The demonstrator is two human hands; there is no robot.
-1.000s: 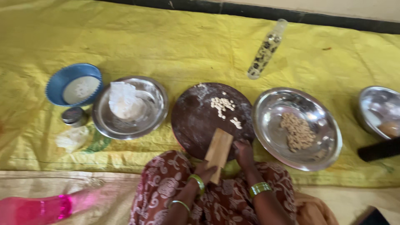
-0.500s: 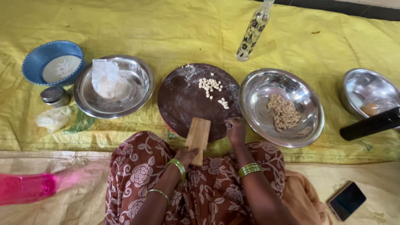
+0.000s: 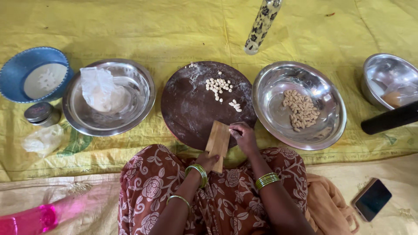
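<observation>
Ridged wooden paddle (image 3: 218,144) is propped on the near edge of the round board (image 3: 191,109), gripped at its base by closed left hand (image 3: 207,162). Right hand (image 3: 244,135) fingertips are pinched on a dough bit at paddle's right edge. Light, even pressure is advised; paddle kept steady. Shaped pieces (image 3: 219,85) lie beyond the paddle.

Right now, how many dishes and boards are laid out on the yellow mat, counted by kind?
Steel bowls: 3
Blue bowl: 1
Round board: 1
Ridged board: 1, held by left hand, right hand pressing on it
Total: 6
</observation>
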